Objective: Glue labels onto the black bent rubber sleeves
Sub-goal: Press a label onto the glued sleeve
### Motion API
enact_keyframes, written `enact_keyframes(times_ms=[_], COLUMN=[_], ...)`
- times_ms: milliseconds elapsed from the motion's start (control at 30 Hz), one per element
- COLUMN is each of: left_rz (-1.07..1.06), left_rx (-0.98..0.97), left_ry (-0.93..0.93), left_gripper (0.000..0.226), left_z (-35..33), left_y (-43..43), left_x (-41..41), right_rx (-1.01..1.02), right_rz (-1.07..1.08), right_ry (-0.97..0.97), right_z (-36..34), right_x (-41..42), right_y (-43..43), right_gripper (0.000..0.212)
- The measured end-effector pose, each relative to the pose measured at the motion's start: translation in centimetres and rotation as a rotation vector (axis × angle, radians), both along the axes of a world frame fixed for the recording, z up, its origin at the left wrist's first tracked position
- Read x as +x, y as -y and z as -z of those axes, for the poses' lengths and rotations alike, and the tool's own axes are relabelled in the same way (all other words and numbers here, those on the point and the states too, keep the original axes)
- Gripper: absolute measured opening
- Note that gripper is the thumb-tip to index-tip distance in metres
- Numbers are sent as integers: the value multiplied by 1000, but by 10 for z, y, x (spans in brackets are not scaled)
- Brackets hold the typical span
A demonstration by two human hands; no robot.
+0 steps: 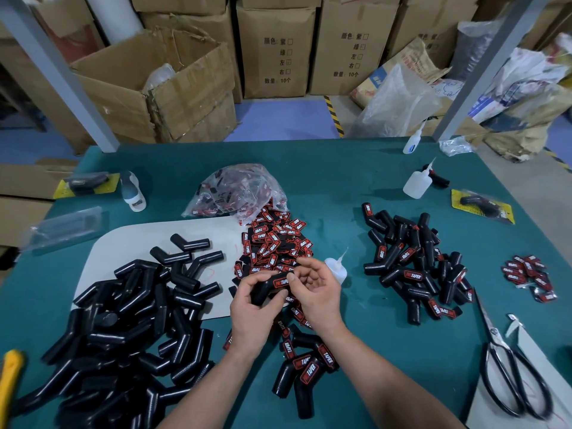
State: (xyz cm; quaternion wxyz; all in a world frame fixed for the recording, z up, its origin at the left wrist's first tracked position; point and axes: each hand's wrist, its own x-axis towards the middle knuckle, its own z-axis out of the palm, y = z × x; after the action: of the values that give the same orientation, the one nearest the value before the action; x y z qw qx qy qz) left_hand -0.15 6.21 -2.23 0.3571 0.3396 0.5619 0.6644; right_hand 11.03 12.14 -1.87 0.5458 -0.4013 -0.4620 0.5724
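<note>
Black bent rubber sleeve [266,287], carrying a red-and-black label [283,281] near its upper end, was held just above the middle of the green-topped table [340,181]. The left hand [250,308] gripped its lower half, fingers curled round it. The right hand [315,289] pinched the labelled end, thumb tip on the label and the remaining fingers loosely curled.

At 12 o'clock from the sleeve lay a loose heap of red-and-black labels [275,243], spilling from a clear plastic bag [235,190] farther out on the same line. A small translucent squeeze bottle [335,264] stood just behind the right hand, at about 2 o'clock. At 6 o'clock, between the forearms, lay a few labelled sleeves [305,363].

A large pile of plain black bent sleeves [130,320] filled the 8 o'clock side, partly resting on a white rounded board [123,243]. At 3 o'clock sat a pile of finished labelled sleeves [414,264], and beyond it, near the table edge, a small cluster of labels [526,274]. Black-handled scissors [507,366] lay at 4 o'clock.

Toward 1 o'clock stood a second squeeze bottle [416,181] and, farther back, a third [413,142]. A sleeve packed on a yellow card [483,205] lay at 2 o'clock near the edge. Brown cardboard boxes [275,51] were stacked beyond the table at 12 o'clock.
</note>
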Motion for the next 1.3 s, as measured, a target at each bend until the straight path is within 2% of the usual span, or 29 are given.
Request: enact_keyframes(times_ms=[500, 767, 933, 1300], left_rz=[-78, -79, -139, -129], left_rx=[-55, -100, -144, -139], left_ry=[-18, 26, 142, 113], left_gripper=[43, 42, 38, 37], left_z=[6, 6, 6, 4], left_y=[-3, -3, -7, -3], left_x=[-3, -5, -5, -5], right_rx=[36, -15, 36, 4], right_rz=[-44, -14, -101, -101], right_ry=[29, 17, 111, 74], right_z=[-1, 0, 4, 3], right_x=[-1, -2, -4, -3], right_y=[4, 3, 5, 5], right_gripper=[34, 23, 37, 34])
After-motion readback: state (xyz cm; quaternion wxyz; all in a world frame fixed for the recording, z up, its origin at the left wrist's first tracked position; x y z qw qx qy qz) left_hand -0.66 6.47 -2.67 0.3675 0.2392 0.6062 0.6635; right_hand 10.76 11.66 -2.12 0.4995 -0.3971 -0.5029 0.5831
